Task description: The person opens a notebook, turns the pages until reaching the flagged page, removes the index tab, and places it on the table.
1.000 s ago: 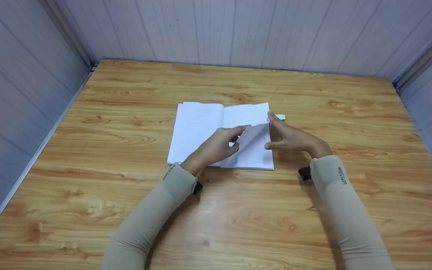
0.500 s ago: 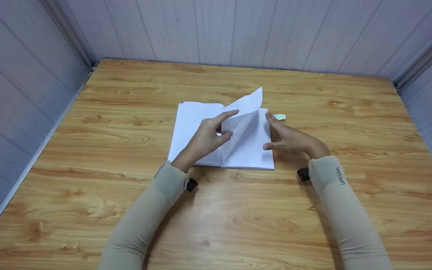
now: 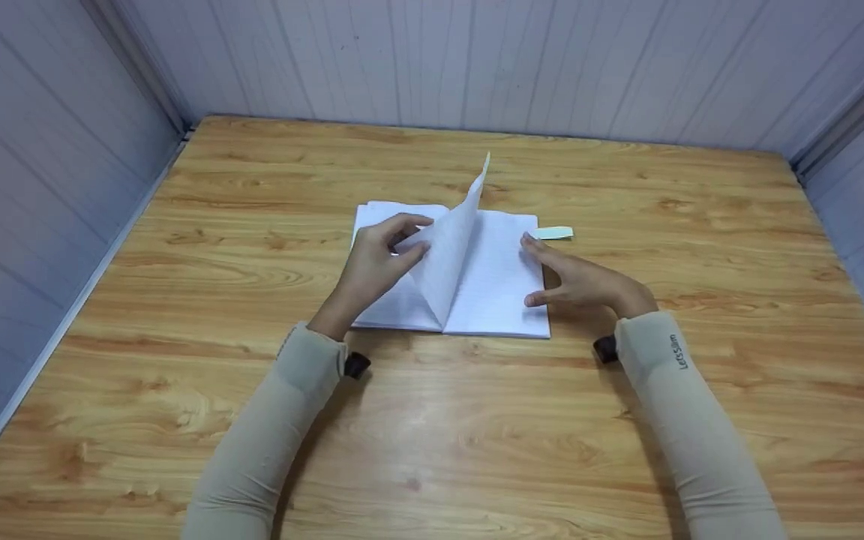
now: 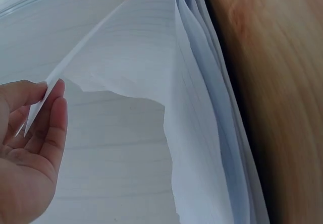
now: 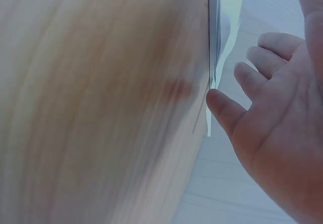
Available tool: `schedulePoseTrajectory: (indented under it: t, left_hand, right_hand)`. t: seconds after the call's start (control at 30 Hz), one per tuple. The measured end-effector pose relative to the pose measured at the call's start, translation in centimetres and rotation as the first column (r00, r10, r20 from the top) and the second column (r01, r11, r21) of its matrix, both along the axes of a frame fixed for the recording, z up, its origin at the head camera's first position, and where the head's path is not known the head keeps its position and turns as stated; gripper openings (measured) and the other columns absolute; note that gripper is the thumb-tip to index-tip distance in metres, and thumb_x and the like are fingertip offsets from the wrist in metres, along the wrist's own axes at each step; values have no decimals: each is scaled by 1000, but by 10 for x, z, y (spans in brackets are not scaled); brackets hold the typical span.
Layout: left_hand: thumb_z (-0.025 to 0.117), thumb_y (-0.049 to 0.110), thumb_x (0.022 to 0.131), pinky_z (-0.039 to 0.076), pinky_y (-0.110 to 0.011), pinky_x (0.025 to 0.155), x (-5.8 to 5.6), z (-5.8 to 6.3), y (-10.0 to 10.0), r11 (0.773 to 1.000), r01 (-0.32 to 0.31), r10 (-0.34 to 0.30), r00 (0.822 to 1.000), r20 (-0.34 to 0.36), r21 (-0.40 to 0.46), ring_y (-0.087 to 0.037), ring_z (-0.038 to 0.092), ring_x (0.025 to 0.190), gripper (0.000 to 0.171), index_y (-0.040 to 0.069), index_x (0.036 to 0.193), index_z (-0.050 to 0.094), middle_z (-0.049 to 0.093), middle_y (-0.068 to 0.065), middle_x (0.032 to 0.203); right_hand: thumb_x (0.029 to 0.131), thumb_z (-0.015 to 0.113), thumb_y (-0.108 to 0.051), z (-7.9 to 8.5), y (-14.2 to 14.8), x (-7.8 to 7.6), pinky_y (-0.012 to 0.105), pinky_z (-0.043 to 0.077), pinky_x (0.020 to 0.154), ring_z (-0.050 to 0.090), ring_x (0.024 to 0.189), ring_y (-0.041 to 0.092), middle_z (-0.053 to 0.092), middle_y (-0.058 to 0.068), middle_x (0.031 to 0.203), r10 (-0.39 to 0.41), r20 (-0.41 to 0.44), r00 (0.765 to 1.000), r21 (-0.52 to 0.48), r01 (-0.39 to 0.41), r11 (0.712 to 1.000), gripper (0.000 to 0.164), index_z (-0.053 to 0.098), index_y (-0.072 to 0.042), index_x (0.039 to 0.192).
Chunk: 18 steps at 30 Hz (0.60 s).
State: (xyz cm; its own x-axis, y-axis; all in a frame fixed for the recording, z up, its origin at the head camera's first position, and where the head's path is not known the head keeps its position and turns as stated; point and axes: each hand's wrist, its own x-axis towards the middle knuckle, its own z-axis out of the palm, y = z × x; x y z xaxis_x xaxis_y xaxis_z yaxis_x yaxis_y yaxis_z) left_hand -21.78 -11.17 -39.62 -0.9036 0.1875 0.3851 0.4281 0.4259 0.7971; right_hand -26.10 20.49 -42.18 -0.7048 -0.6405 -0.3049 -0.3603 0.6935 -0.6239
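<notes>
An open notebook (image 3: 503, 292) with white lined pages lies on the wooden table. One leaf (image 3: 451, 247) stands raised over its spine, leaning left. My left hand (image 3: 376, 259) pinches that leaf's outer edge; in the left wrist view, the thumb and fingers of the left hand (image 4: 35, 148) have the paper (image 4: 126, 57) between them. At the notebook's right edge is my right hand (image 3: 589, 281), its fingers extended and thumb spread apart. The right wrist view shows the same hand (image 5: 282, 118) beside the page edges, gripping nothing.
A pale green strip (image 3: 555, 233) sticks out past the notebook's right edge near its upper part. The wooden table (image 3: 432, 420) spreads around the notebook. Panelled walls (image 3: 462, 67) stand behind the table and along both sides.
My left hand has moved left, lifting the leaf from the right side toward upright and over the spine. The right hand has barely shifted. More of the pale green strip shows now.
</notes>
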Motion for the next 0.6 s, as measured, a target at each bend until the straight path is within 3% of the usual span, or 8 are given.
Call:
schedulePoseTrajectory:
  t: [0.27,0.6]
  left_hand:
    - [67,2,86,50,-20,69,0,-3,-18,999,-42,42,999,16,-4,-17,65,79,21,1,108,69,70,-13,93]
    - [68,2,87,54,-30,78,2,-9,-32,998,-23,26,999,46,-64,-20,66,82,33,2,120,64,67,-13,115]
  right_hand:
    - [83,70,-45,-2,-3,2,47,6,121,-6,150,24,-4,2,163,14,30,999,31,-15,999,103,2,-13,155]
    - [84,71,-39,-3,-5,4,48,6,121,-6,150,25,-4,6,163,35,40,999,56,-37,998,102,4,-11,155]
